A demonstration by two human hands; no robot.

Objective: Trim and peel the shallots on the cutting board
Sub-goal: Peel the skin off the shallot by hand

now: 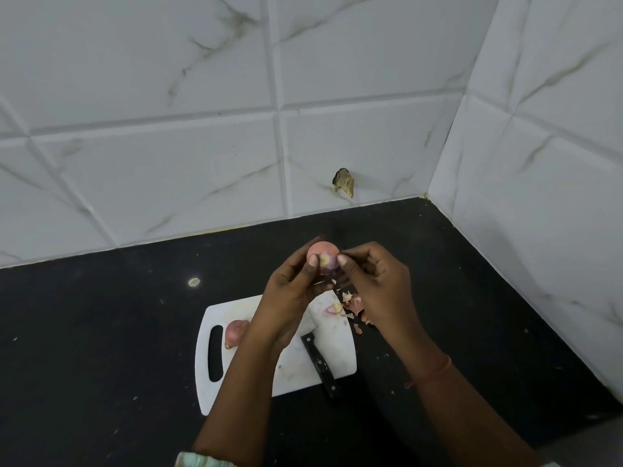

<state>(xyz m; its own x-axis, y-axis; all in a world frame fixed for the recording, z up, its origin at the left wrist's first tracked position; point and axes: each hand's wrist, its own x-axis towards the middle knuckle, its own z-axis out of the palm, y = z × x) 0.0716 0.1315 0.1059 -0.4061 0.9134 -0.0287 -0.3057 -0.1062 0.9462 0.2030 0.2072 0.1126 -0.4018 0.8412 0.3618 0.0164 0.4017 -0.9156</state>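
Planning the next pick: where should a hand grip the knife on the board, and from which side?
Probably the black handle, from the near right: it overhangs the cutting board's near edge toward the person, while the left hand hides the blade.

Both our forearms reach fwd & converge toward mid-frame. Our left hand [290,291], back toward the camera, has its fingers curled up round a shallot [323,257], thumb tip pressed on its near face. Our right hand [374,284] sits just beside it, thumb & forefinger pinched together at the bulb's right edge, other fingers loosely curled. An orange thread band [435,372] circles the right wrist.
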